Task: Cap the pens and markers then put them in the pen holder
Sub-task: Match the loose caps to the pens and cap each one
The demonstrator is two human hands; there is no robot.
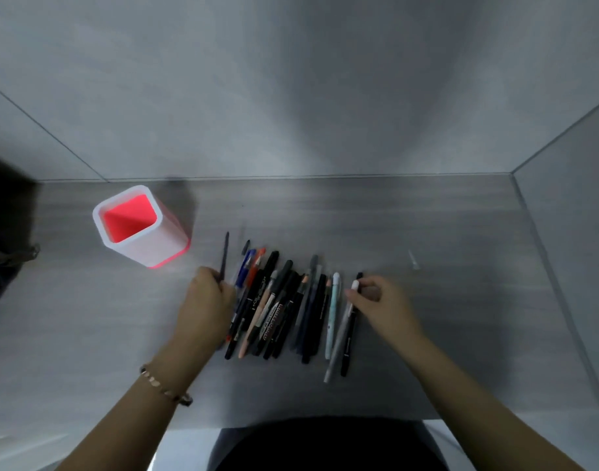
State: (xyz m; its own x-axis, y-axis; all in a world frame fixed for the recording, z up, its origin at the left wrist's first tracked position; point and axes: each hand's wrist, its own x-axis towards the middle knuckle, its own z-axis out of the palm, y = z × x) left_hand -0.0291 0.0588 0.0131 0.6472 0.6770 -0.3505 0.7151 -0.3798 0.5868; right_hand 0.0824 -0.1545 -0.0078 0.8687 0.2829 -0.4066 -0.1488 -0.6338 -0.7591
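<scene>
Barely begun, by the look of it. A big bunch of pens and markers (pixel 284 307) side by side on the surface (pixel 444 226), in the middle, close to the near edge. Blue, red, black, grey, a pale peach one. Too blurry to tell capped from uncapped.

Off to the left and a bit farther back, well apart from the bunch: the pen holder (pixel 162 249), white outside, red inside, standing up. Nothing to see in it but red walls, so none put away yet.

At the left end of the bunch, the left hand (pixel 206 300), fingers curled round a thin dark pen (pixel 224 256), far end pointing away. At the right end, the right hand (pixel 383 300), thumb and finger pinching the top of a grey pen with a white end (pixel 338 338), just beside a black pen (pixel 349 341). Hard to say whether lifted or flat on the surface. Hard to say, too, whether cap or just a white tip.

Farther right, all alone, a small clear thing (pixel 413 260). Maybe a loose cap, but too small to be sure.

Left to do, as a guess: nearly all of it. Look at each pen, push on any missing cap, then drop every one into the pen holder.

Round about: a bead bracelet (pixel 165 389) on the left wrist, plain grey walls (pixel 291 79) behind and at both sides
</scene>
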